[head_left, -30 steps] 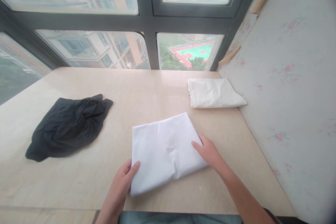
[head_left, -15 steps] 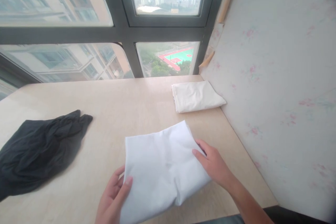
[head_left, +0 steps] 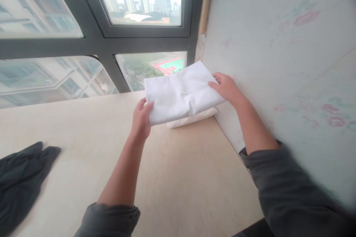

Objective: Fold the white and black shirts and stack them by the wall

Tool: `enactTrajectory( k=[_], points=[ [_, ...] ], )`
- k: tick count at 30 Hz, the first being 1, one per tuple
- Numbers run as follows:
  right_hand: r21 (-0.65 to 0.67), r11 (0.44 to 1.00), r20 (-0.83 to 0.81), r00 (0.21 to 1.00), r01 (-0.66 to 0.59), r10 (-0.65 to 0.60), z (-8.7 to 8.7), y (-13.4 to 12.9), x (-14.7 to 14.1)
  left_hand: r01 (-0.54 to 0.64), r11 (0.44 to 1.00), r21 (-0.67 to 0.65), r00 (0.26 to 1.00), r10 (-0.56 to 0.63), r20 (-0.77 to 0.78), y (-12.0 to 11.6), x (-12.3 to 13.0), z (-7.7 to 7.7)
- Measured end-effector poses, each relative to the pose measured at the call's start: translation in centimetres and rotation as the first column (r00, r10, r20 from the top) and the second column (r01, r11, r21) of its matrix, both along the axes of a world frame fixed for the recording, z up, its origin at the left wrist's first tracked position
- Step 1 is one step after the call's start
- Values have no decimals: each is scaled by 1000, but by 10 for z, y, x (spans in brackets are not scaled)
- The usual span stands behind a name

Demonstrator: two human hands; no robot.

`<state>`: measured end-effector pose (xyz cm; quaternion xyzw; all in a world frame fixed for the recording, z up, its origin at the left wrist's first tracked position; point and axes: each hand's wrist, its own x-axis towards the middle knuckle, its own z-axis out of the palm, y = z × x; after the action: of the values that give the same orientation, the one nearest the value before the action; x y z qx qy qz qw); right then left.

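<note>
A folded white cloth (head_left: 180, 94) is stretched between my two hands, some creases near its middle. My left hand (head_left: 142, 116) grips its left edge with the thumb on top, and my right hand (head_left: 226, 87) pinches the right edge the same way. Behind and below it, a second folded off-white cloth (head_left: 191, 118) lies on the wooden surface, mostly hidden by the held one. Whether the two cloths touch I cannot tell.
A crumpled dark garment (head_left: 25, 181) lies at the left on the pale wooden surface (head_left: 178, 177). A wall with flowered paper (head_left: 289, 74) rises close on the right. Dark-framed windows (head_left: 144, 44) stand along the back.
Both hands have carried the white cloth forward, away from me, to above the off-white folded cloth, which it now largely covers. The view has turned somewhat to the right.
</note>
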<state>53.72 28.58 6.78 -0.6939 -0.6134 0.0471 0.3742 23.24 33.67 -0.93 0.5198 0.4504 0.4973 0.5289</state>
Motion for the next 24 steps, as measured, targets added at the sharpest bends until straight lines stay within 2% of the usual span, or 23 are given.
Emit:
enactTrajectory(
  k=[2, 4, 7, 10, 13, 15, 18, 21, 24],
  points=[
    [-159, 972, 211, 968, 171, -136, -25, 9, 5, 33, 991, -131, 992, -48, -114, 15, 17, -28],
    [-281, 914, 386, 906, 293, -172, -57, 8, 0, 66, 971, -229, 976, -111, -190, 18, 27, -58],
    [-329, 897, 444, 887, 295, -129, -98, -4, -15, 101, 956, -274, 954, -172, -246, 12, 29, -91],
    [-269, 929, 480, 871, 255, -100, -120, -18, -23, 140, 958, -249, 942, -206, -266, 3, 17, -102],
    [-99, 984, 468, 880, 148, -85, -133, -33, -33, 154, 967, -205, 926, -214, -310, -9, -6, -107],
    [-17, 998, 379, 924, 53, -43, -147, -46, -54, 101, 984, -146, 917, -149, -370, -20, -30, -113],
    [-50, 989, 147, 979, -137, 143, -173, -74, -111, -65, 998, -4, 855, 54, -516, -36, -79, -122],
    [-167, 900, -85, 916, -402, 393, -193, -108, -182, -223, 961, 162, 669, 272, -691, -54, -147, -120],
    [-241, 796, -188, 831, -555, 523, -199, -137, -237, -326, 896, 302, 405, 421, -812, -77, -226, -99]
  ],
)
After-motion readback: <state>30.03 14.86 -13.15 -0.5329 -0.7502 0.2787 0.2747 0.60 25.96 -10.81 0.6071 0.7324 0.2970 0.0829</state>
